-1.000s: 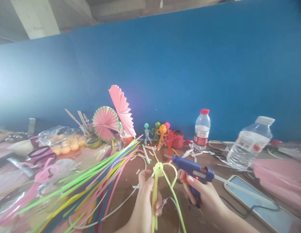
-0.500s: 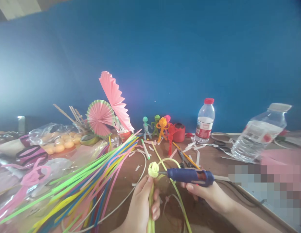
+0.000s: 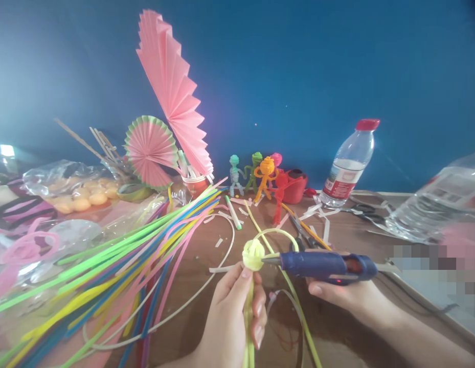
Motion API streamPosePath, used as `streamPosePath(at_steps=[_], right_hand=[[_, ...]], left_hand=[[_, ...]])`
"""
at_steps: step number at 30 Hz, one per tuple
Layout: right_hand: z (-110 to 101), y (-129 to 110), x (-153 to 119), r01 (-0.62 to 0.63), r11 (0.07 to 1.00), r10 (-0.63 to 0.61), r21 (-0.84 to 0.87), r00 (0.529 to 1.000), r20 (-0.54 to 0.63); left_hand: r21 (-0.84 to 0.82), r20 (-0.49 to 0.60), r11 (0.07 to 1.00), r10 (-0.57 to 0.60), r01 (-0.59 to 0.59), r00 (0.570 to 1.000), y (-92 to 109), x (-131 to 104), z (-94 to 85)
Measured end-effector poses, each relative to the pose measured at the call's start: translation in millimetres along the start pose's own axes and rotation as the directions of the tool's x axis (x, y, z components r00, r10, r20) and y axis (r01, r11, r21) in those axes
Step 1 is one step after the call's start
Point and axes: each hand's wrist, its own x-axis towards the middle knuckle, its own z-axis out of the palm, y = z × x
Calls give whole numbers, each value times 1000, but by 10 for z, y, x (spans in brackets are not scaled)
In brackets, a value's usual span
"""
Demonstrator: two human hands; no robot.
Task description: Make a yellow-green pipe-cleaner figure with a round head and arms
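My left hand [image 3: 235, 306] is closed round pale yellow pipe cleaners [image 3: 249, 317] held upright. At their top, just above my thumb, sits a coiled yellow ball [image 3: 253, 254]. My right hand [image 3: 348, 301] grips a dark blue hot glue gun [image 3: 317, 267] from below, and a red light glows on its body. The gun's metal nozzle points left and meets the ball's right side, or nearly so; contact cannot be made out exactly. One yellow strand [image 3: 277, 232] arches from the ball to the right, over the gun. Another long strand [image 3: 302, 327] passes behind the gun.
Many coloured pipe cleaners [image 3: 145, 245] fan out on the left. Behind stand small figures [image 3: 266, 176], pink paper fans [image 3: 170, 97], a red-capped bottle [image 3: 346, 168] and a tilted bottle [image 3: 432, 199]. Scissors [image 3: 304, 235], a marker [image 3: 233, 212] and paper scraps lie on the brown table [image 3: 199, 332].
The camera view has shifted, so background objects look larger and higher. Both hands appear slightly farther right. The nozzle stays at the ball's right side, and both grips are unchanged.
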Motion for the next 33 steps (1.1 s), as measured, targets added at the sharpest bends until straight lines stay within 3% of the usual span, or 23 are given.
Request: streamPosePath(at_steps=[10, 33], right_hand=[[40, -3, -12, -38, 991, 21, -130, 992, -124], [26, -22, -38, -72, 995, 68, -73, 996, -64]], left_hand=[[14, 34, 1000, -4, 4, 999, 16, -13, 9], [33, 17, 999, 3, -4, 1000, 38, -15, 31]])
